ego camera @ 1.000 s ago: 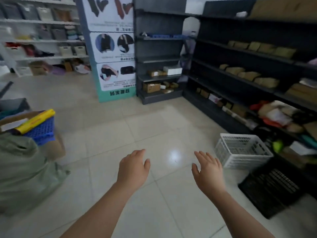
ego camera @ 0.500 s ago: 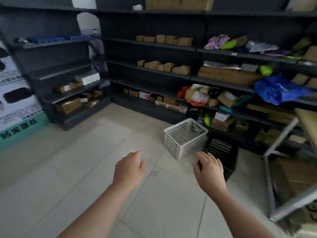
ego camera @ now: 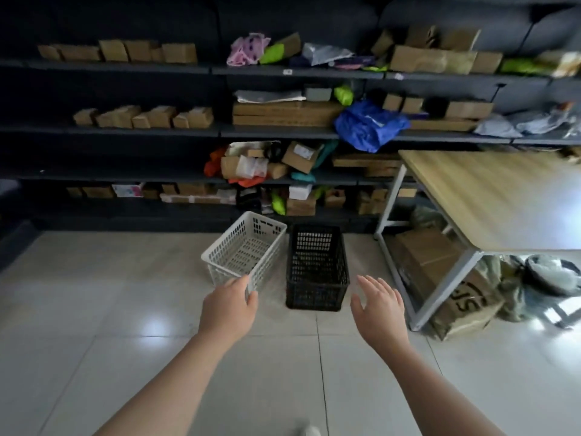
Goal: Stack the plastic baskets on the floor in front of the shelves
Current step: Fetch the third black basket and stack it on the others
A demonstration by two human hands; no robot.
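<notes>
Now a person stands facing dark shelves packed w/ brown cartons, parcels and a blue bag. Both bare arms reach fwd over a pale tiled floor.

Two plastic baskets sit on the floor just in front of the bottom shelf, side by side, not stacked. The white basket is on the left and turned at an angle. The black basket is on the right, squarer to the shelves, w/ a narrow gap btwn them. Both stand upright w/ open tops and look to hold nothing.

The left hand is at the white basket's near right corner, back of the hand up and thumb beside the rim. Its fingers bend away out of sight, so I can't tell whether it grips the rim or only hovers there.

The right hand hangs in the air just right of the black basket's near end, fingers spread and straight, holding nothing, not touching the basket.

At far right stands a wood-topped table on a white metal frame, w/ a large cardboard box under it.
</notes>
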